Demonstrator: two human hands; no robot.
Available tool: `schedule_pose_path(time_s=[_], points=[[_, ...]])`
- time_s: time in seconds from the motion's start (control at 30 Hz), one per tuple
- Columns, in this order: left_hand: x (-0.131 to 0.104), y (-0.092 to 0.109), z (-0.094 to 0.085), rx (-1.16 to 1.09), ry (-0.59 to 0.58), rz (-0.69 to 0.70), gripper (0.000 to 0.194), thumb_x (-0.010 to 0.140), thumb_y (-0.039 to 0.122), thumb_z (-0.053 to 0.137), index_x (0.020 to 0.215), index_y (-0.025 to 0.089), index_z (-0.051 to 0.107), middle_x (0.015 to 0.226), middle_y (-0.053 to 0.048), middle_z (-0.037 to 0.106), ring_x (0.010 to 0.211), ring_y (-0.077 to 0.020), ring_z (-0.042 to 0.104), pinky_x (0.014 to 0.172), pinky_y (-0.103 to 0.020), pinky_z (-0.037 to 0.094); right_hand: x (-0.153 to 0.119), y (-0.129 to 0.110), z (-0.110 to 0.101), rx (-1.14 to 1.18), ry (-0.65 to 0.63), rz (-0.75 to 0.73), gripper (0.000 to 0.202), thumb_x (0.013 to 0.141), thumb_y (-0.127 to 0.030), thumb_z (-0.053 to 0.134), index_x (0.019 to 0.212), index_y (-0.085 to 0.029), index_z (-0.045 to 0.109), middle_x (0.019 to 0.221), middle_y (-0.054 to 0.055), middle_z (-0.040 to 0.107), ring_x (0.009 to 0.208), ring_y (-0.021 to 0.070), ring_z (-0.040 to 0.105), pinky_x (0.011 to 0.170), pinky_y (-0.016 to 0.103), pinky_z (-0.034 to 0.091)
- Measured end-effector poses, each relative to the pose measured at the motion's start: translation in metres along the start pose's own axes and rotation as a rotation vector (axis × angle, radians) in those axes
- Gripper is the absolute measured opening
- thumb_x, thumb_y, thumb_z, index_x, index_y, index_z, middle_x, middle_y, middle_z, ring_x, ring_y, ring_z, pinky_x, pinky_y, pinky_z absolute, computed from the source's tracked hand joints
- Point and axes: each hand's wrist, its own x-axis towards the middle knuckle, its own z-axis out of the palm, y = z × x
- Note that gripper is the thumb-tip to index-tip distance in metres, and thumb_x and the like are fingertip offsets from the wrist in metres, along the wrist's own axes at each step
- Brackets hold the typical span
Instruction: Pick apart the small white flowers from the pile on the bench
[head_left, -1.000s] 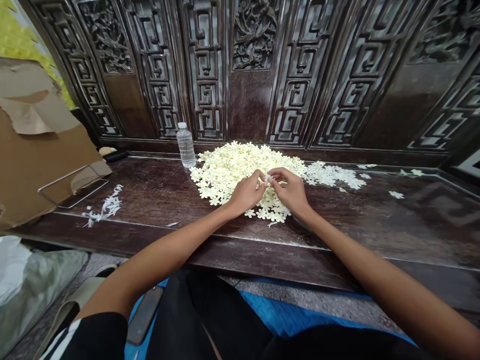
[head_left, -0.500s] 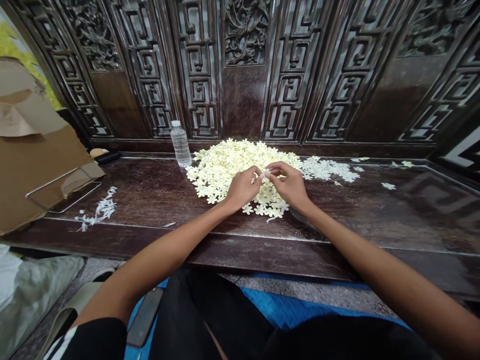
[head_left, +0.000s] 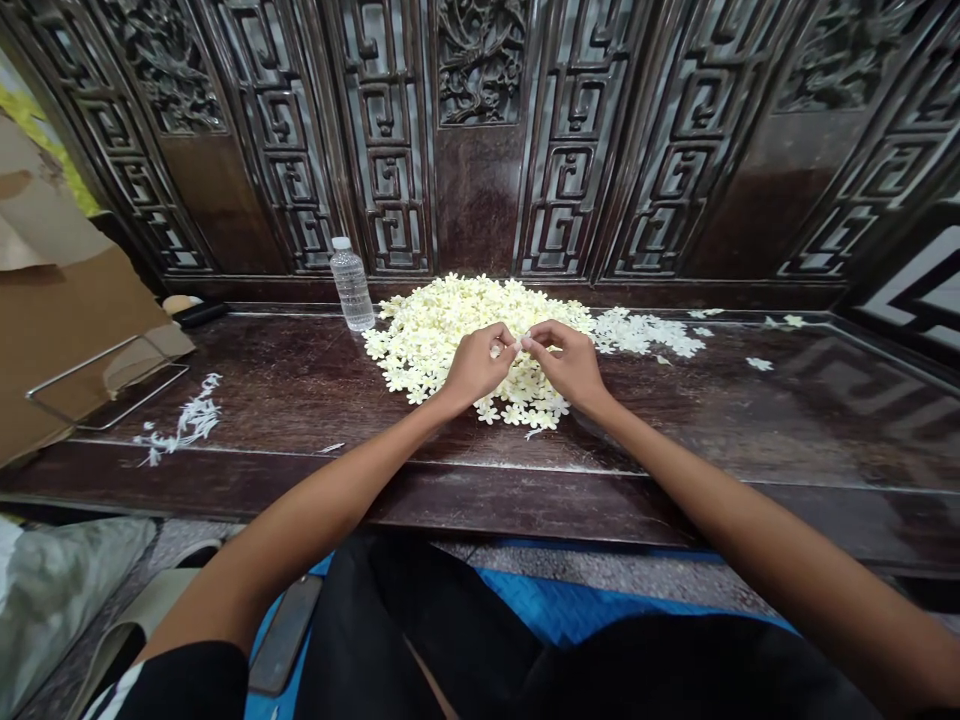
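1. Left hand (head_left: 480, 370) and right hand (head_left: 574, 370) nearly touch, fingers pinched narrow round a pale bit (head_left: 526, 337) (long axis too small to tell).
2. It's right between their fingertips, over flowers (head_left: 442, 325) heaped toward the back edge of the bench (head_left: 697, 430).

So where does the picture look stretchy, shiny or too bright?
In the head view, the carved panels lean outward at both sides, probably wide-lens stretch; the dark bench shows pale, blurry reflections on the right; the heaped flowers are almost washed out; the bit between the left hand and right hand is too small to tell.
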Motion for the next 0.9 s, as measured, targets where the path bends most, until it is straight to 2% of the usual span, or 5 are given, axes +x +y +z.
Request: schedule_pose_path(time_s=[0.17,0.33,0.53,0.73,0.9], points=[[0.001,0.002,-0.002,-0.043,-0.015,-0.01,0.033,0.093,0.044,0.069,0.074,0.018,0.06,0.072,-0.001,0.063,0.071,-0.016,0.055,0.068,-0.029,0.037,0.001,0.005,0.001,0.043,-0.051,0.015,0.038,0.094,-0.059,0.069,0.089,-0.021,0.065,0.084,0.006,0.07,0.078,0.0225,0.066,0.064,0.032,0.05],[0.003,-0.001,-0.001,-0.124,-0.079,0.021,0.037,0.092,0.049,0.069,0.075,0.018,0.06,0.076,-0.002,0.065,0.076,-0.0169,0.058,0.073,-0.029,0.041,0.0,0.008,-0.001,0.119,-0.121,0.016,0.043,0.095,-0.064,0.067,0.087,-0.022,0.061,0.076,0.004,0.065,0.069,0.0201,0.062,0.062,0.033,0.049],[0.005,-0.005,-0.001,-0.179,-0.048,-0.015,0.04,0.092,0.054,0.07,0.075,0.018,0.06,0.078,-0.002,0.064,0.078,-0.0173,0.058,0.078,-0.031,0.044,0.001,-0.006,-0.004,0.051,0.018,-0.048,0.036,0.097,-0.059,0.067,0.107,-0.025,0.058,0.108,0.007,0.062,0.092,0.0224,0.061,0.062,0.03,0.048],[0.004,-0.011,0.002,-0.18,-0.071,0.0,0.038,0.093,0.054,0.069,0.082,0.017,0.072,0.084,-0.004,0.07,0.079,-0.0177,0.057,0.078,-0.032,0.043,0.003,-0.003,-0.003,-0.045,-0.161,-0.12,0.045,0.105,-0.064,0.049,0.096,-0.023,0.065,0.1,0.008,0.064,0.099,0.0251,0.06,0.088,0.04,0.05],[0.004,-0.013,0.003,-0.195,-0.062,-0.037,0.037,0.089,0.053,0.074,0.087,0.017,0.082,0.079,-0.005,0.074,0.082,-0.02,0.064,0.084,-0.035,0.047,0.002,0.001,-0.001,0.171,-0.167,0.036,0.051,0.093,-0.073,0.064,0.094,-0.023,0.062,0.09,0.005,0.064,0.085,0.0218,0.061,0.069,0.032,0.051]])
